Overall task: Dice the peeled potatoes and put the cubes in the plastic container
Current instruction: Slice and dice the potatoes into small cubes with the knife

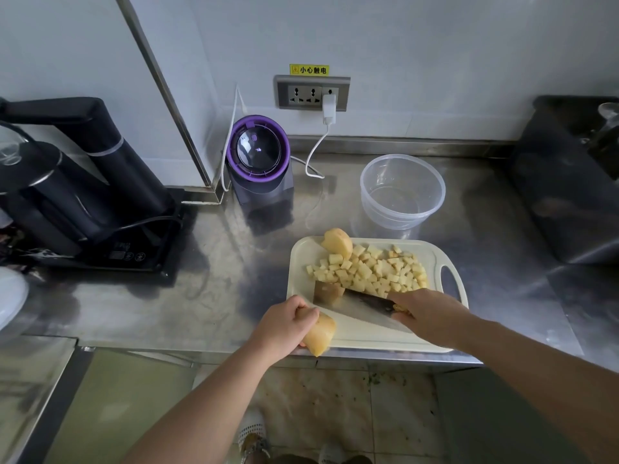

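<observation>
A white cutting board point(301, 259) lies at the counter's front edge. On it sits a pile of potato cubes point(371, 271), with a peeled potato piece point(338, 242) at the pile's far left. My left hand point(284, 324) grips another peeled potato piece point(321, 334) at the board's near left corner. My right hand point(427, 313) holds the handle of a cleaver point(351, 301) whose blade lies across the board, its far edge against the cubes. A clear round plastic container point(402, 192) stands behind the board with no cubes visible in it.
A purple-rimmed appliance point(258, 154) stands behind the board to the left, below a wall socket with a white charger point(329, 108). A black kettle set point(67, 182) fills the left counter. A dark box point(569, 182) sits at the right. Tiled floor lies below the counter edge.
</observation>
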Motion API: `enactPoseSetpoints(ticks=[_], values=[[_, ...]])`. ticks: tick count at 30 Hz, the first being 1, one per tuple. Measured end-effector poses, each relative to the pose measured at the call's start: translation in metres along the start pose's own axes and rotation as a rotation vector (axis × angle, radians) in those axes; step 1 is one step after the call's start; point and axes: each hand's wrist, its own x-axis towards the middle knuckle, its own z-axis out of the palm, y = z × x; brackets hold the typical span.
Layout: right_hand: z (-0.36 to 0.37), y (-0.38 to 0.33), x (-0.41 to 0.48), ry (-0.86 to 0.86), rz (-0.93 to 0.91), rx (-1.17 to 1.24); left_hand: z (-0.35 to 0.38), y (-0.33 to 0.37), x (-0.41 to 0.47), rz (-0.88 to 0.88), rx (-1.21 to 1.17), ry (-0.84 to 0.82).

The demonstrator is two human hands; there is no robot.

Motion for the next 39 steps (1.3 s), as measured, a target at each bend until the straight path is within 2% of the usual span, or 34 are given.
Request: enactPoseSetpoints(ticks=[5, 10, 17, 21, 23, 26, 28, 30, 32, 35, 37, 39], values=[[-0.011, 0.015, 0.007, 0.11, 0.041, -0.046, 0.0, 0.0, -0.001, -0.004, 0.015, 0.001], [-0.021, 0.018, 0.006, 0.14, 0.055, -0.087, 0.0, 0.003, -0.002, -0.019, -0.018, -0.002], [-0.02, 0.023, 0.0, 0.155, 0.019, 0.057, 0.004, 0.009, 0.002, -0.022, -0.022, 0.05], [-0.02, 0.019, -0.005, 0.294, 0.004, 0.118, 0.012, 0.016, 0.004, -0.064, -0.228, 0.088], [-0.017, 0.016, -0.008, 0.394, -0.028, 0.049, 0.016, 0.017, 0.004, -0.064, -0.14, 0.149], [-0.01, 0.012, -0.011, 0.541, -0.084, -0.085, 0.009, 0.018, 0.002, -0.014, 0.243, 0.218], [-0.008, 0.013, -0.013, 0.614, -0.099, -0.116, -0.001, 0.013, 0.004, 0.009, 0.394, 0.206], [-0.006, 0.014, -0.015, 0.651, -0.113, -0.145, -0.012, 0.014, 0.006, 0.006, 0.392, 0.203], [-0.006, 0.013, -0.016, 0.663, -0.118, -0.148, -0.022, 0.023, 0.006, 0.045, 0.279, 0.291], [-0.008, 0.012, -0.019, 0.651, -0.11, -0.127, -0.028, 0.051, 0.005, 0.227, 0.116, 0.423], [-0.007, 0.014, -0.02, 0.625, -0.095, -0.081, -0.026, 0.066, 0.006, 0.323, 0.102, 0.379], [-0.008, 0.013, -0.022, 0.576, -0.042, -0.02, -0.023, 0.069, 0.009, 0.323, 0.142, 0.334]])
